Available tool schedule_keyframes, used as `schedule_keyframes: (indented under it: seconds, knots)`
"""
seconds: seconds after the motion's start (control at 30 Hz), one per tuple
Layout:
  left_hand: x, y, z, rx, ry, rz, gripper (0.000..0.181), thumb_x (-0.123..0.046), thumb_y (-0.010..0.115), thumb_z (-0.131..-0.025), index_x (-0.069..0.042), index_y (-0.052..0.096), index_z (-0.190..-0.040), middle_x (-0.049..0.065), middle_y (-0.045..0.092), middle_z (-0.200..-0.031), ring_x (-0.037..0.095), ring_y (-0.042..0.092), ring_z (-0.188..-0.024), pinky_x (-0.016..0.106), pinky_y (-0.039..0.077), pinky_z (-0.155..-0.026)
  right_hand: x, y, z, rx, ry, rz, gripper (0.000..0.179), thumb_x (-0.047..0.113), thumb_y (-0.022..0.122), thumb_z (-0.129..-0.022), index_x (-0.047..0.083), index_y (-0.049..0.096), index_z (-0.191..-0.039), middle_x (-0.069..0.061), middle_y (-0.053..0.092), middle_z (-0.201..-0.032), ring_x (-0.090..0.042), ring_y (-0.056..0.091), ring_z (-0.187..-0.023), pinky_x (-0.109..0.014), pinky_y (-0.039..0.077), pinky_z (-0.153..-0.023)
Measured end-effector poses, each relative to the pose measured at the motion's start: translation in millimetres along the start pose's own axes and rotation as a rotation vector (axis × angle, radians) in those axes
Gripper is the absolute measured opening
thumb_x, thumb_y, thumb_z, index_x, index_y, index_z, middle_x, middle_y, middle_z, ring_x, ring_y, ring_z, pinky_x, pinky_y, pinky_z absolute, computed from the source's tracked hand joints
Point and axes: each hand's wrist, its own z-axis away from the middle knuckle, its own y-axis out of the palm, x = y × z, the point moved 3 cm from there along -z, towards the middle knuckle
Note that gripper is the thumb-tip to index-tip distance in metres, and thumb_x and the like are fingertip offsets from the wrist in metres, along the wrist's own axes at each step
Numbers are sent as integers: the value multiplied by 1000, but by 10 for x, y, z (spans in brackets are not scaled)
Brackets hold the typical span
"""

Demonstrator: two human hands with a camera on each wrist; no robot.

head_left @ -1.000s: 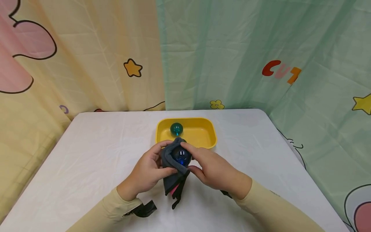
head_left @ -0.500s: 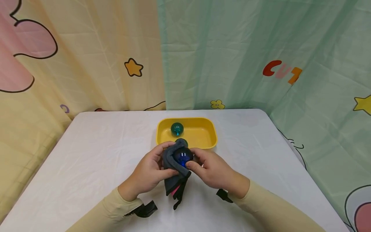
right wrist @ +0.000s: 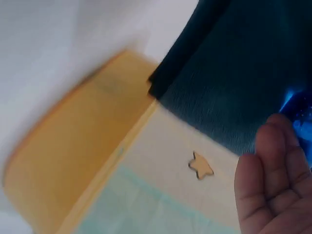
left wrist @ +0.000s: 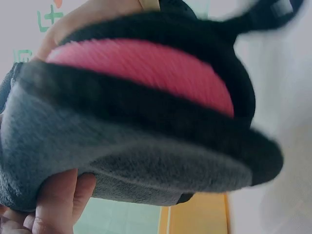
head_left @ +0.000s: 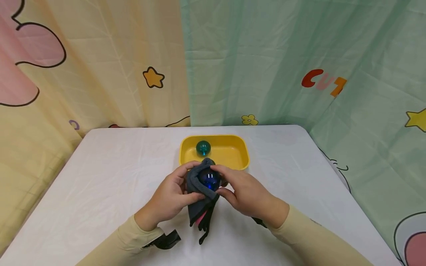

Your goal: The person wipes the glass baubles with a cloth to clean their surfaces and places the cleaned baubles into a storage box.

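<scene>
In the head view a clear dark-blue ball [head_left: 211,178] sits in the fold of a grey cloth [head_left: 195,184] with black edging. My left hand [head_left: 169,197] grips the cloth, thumb on the near side, wrapping it round the ball's left side. From the right, the fingers and thumb of my right hand [head_left: 247,192] hold the ball. A pink layer [left wrist: 146,70] shows between the cloth's black edges in the left wrist view. In the right wrist view only a glowing blue edge of the ball [right wrist: 303,117] appears beside my fingers.
A yellow tray [head_left: 233,157] stands just beyond my hands on the white table [head_left: 133,155]. Inside it, at the left, lies a clear green ball [head_left: 203,148]. Part of another dark round thing peeks out behind the cloth's top. Printed curtains hang behind the table.
Half a second ago my right thumb lay on the ball's front and the fingers behind it. Now the fingers reach over its top and the thumb is lower. My left hand stays nearly still.
</scene>
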Motion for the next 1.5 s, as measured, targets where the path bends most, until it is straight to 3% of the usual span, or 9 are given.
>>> schedule_keyframes:
  seconds: [0.13, 0.23, 0.43, 0.63, 0.9, 0.97, 1.2, 1.4, 1.5]
  knots:
    - [12, 21, 7, 1, -31, -21, 73, 2, 81, -89, -8, 46, -152, 25, 61, -139, 15, 71, -110, 27, 63, -91, -37, 57, -7, 51, 180, -331, 48, 19, 65, -106, 1, 45, -145, 0, 74, -90, -8, 63, -76, -24, 57, -68]
    - [18, 23, 12, -6, -35, -25, 74, 3, 81, -88, -7, 46, -152, 25, 61, -139, 13, 71, -110, 26, 63, -91, -46, 69, -13, 41, 216, -393, 41, 22, 62, -108, 1, 52, -142, 2, 73, -89, -8, 62, -76, -25, 58, -69]
    - [-7, -3, 2, -25, 28, 6, 74, 7, 82, -86, -4, 46, -150, 25, 62, -138, 13, 72, -110, 28, 63, -91, 10, -3, -6, -12, 6, -114, 67, 17, 73, -101, 8, 40, -159, -5, 72, -130, -14, 71, -108, -33, 62, -97]
    - [-19, -8, 9, 0, 29, 25, 73, 6, 81, -87, -3, 45, -150, 28, 60, -136, 12, 71, -110, 28, 63, -90, 20, -58, 6, -87, -161, 155, 69, 15, 82, -91, 10, 50, -152, -4, 75, -121, -18, 72, -106, -35, 62, -95]
    - [-7, 18, 11, 13, -8, 5, 72, 2, 80, -89, -6, 45, -151, 27, 62, -136, 14, 72, -107, 28, 64, -89, -44, 11, -12, 58, 189, -367, 45, 19, 67, -105, 1, 52, -143, 0, 75, -94, -9, 65, -80, -24, 60, -76]
    - [-5, 20, 7, 5, -10, -3, 72, 3, 81, -89, -5, 45, -151, 26, 62, -136, 14, 71, -107, 28, 64, -89, -40, 24, -15, 63, 213, -394, 42, 22, 63, -107, 1, 54, -142, 0, 75, -95, -10, 65, -81, -25, 61, -77]
    - [-19, 0, -4, -17, 32, 15, 73, 7, 81, -87, -2, 45, -150, 27, 62, -137, 12, 72, -109, 28, 64, -90, 26, 4, -4, 37, 51, -137, 69, 21, 68, -104, 9, 32, -163, -6, 65, -141, -14, 68, -112, -38, 60, -102]
    - [-33, 0, -11, 0, 31, 40, 73, 6, 80, -88, -2, 44, -151, 29, 61, -137, 13, 72, -112, 29, 64, -91, 43, -26, 9, -48, -104, 133, 74, 13, 79, -95, 10, 41, -158, -7, 71, -134, -18, 72, -112, -37, 61, -99]
    - [-40, 5, -11, 8, 27, 25, 72, 6, 80, -88, -4, 45, -150, 28, 62, -136, 14, 72, -110, 30, 64, -89, 35, -30, 4, -36, -71, 98, 68, 17, 78, -96, 9, 45, -154, -6, 74, -126, -18, 73, -104, -33, 63, -93]
